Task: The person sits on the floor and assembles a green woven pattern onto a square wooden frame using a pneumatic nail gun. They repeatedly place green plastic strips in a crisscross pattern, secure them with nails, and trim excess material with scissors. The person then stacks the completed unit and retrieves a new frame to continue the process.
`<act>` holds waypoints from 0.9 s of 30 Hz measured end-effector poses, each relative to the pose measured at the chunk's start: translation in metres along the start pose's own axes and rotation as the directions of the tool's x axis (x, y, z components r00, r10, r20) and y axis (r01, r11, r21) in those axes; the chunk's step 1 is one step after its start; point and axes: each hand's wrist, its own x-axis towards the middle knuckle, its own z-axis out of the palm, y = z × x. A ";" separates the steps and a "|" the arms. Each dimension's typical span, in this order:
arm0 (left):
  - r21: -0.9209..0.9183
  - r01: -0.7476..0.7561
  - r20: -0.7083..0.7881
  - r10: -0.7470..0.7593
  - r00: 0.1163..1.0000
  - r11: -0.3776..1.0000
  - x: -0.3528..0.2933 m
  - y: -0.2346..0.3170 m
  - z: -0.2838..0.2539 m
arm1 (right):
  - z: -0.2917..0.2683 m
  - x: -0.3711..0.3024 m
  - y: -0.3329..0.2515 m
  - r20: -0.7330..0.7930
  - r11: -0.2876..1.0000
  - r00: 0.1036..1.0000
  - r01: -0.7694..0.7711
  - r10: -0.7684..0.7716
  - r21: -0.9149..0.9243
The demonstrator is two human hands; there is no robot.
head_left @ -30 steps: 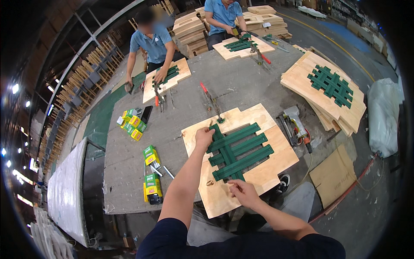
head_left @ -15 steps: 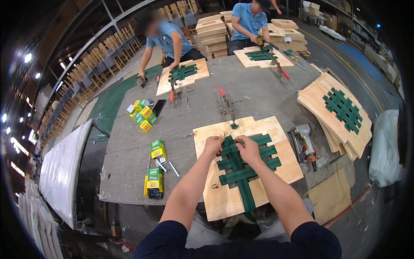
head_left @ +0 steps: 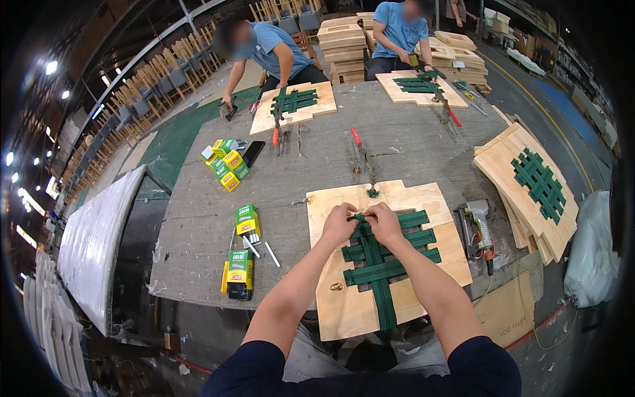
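Note:
My left hand (head_left: 338,225) and my right hand (head_left: 383,223) come together over the far part of a light plywood panel (head_left: 329,309). Both sets of fingers pinch the end of a dark green webbing strap (head_left: 382,301), which runs from there toward me and hangs past the panel's near edge. Several green cross straps (head_left: 377,271) lie across the panel's opening, crossing the long strap. Beyond my fingers, a metal clamp with a red handle (head_left: 357,137) reaches to the panel's far edge. To the right of the panel lies a pneumatic staple gun (head_left: 479,228).
Left on the grey table (head_left: 198,218) are green-and-yellow boxes (head_left: 239,270), loose staple strips (head_left: 272,254) and a phone (head_left: 253,154). Finished-looking webbed panels (head_left: 539,182) are stacked at right. Across the table, one co-worker (head_left: 271,56) and another co-worker (head_left: 400,33) handle similar panels.
My hands have drawn closer together at the strap's far end, which now looks folded or bunched between the fingers. The whole view has shifted slightly.

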 end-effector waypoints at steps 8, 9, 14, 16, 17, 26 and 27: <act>0.114 0.039 -0.130 -0.024 0.991 0.993 0.007 -0.019 -0.012 | 0.014 0.029 -0.015 0.102 0.998 0.994 0.046 -0.041 -0.048; 0.086 0.045 -0.216 -0.025 0.976 0.995 0.009 -0.022 -0.017 | 0.017 0.034 -0.018 0.102 0.993 0.993 0.075 -0.066 -0.087; 0.028 0.122 -0.316 -0.107 0.943 0.992 -0.006 -0.015 -0.021 | 0.026 0.039 -0.009 0.089 0.969 0.989 -0.095 0.117 -0.227; 0.166 -0.026 -0.144 0.050 0.988 0.986 -0.022 -0.008 -0.012 | 0.026 0.040 -0.003 0.081 0.957 0.986 -0.121 0.147 -0.263; 0.231 -0.103 -0.056 0.119 0.991 0.968 -0.031 -0.008 -0.008 | 0.029 0.041 -0.004 0.079 0.955 0.986 -0.121 0.147 -0.271; 0.531 -0.171 -0.018 0.213 0.977 0.830 -0.043 -0.006 0.019 | 0.015 0.048 -0.006 0.097 0.972 0.968 -0.232 0.233 -0.024; 0.532 -0.174 -0.017 0.216 0.976 0.829 -0.043 -0.005 0.020 | 0.003 0.046 -0.003 0.108 0.962 0.962 -0.260 0.251 0.079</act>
